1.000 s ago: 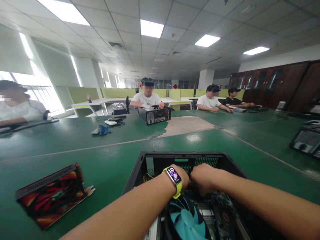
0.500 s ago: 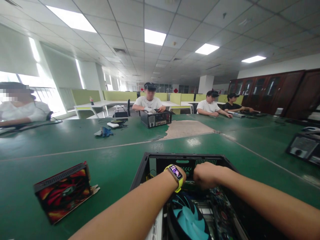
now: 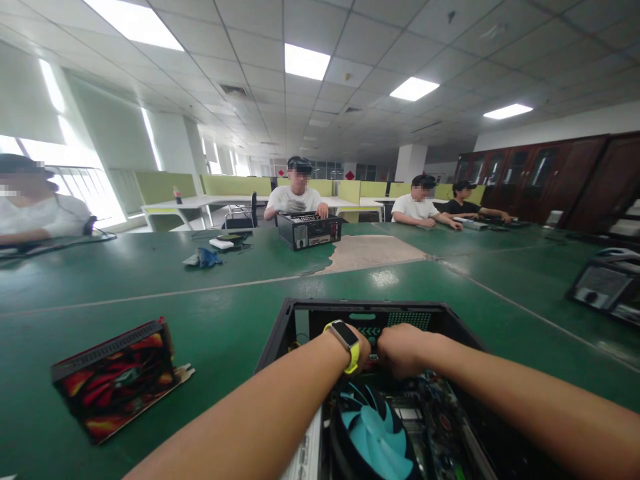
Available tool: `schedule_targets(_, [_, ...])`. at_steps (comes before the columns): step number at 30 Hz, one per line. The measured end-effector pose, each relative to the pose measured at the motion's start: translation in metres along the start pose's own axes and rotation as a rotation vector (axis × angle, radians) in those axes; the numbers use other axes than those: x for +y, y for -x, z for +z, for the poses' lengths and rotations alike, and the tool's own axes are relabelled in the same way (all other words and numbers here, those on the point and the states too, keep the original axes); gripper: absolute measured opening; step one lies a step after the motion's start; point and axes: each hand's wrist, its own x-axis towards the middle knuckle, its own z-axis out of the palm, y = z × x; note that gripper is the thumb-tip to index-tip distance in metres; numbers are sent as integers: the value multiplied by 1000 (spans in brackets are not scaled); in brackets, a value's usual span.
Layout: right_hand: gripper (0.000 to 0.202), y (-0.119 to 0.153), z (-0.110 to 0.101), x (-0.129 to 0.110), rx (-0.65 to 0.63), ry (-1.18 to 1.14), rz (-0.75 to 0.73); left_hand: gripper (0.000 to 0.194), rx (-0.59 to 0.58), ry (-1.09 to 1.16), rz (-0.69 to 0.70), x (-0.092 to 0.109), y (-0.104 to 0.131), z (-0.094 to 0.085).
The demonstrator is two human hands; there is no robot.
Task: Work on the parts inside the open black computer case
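While both forearms reach forward over the near edge of the green surface (image 3: pixel 150 280), the left hand (image 3: pixel 361 347) and the right hand (image 3: pixel 400 348) sit almost touching inside the open black computer case (image 3: pixel 280 327); the right hand's fingers are curled into a fist, the left hand's are hidden behind its wrist, and what either grips cannot be made out; a yellow-strapped watch (image 3: pixel 345 340) rides the left wrist; a teal cooler fan (image 3: pixel 375 437) lies just below the hands; a red-and-black graphics card (image 3: pixel 115 380) rests near the surface's near-left corner, well apart from the case.
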Motion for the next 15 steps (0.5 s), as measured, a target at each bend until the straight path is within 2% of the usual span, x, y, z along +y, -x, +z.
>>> schedule_targets(3, [33,-8,2,-5,24,1,35,23,28,-34,-22,11,6,-7])
schedule_targets(6, [34,-4,-8,-4,39,-8,62,23,49,-28,-17,12,24,-23])
schedule_targets(8, [31,14,-15,-4,26,-13,81,26,100,-13,-9,6,46,-29])
schedule_targets(9, [29,28,-15,-7,31,-33,84,31,161,6,-3,1,61,-27])
schedule_targets(10, [28,43,-11,-12,80,-81,76,38,269,52,3,-5,76,-20])
schedule_targets(11, [27,58,-2,-19,188,-155,70,43,402,112,2,-11,92,-7])
schedule_targets(12, [26,71,9,-30,354,-270,49,46,626,250,7,-17,107,9])
schedule_targets(13, [26,81,24,-43,662,-412,48,47,882,417,-14,-23,120,30])
schedule_targets(14, [27,85,40,-58,998,-560,95,44,1086,563,-76,-28,131,51])
schedule_targets(15, [27,84,55,-73,1294,-703,219,40,1132,609,-119,-32,139,72])
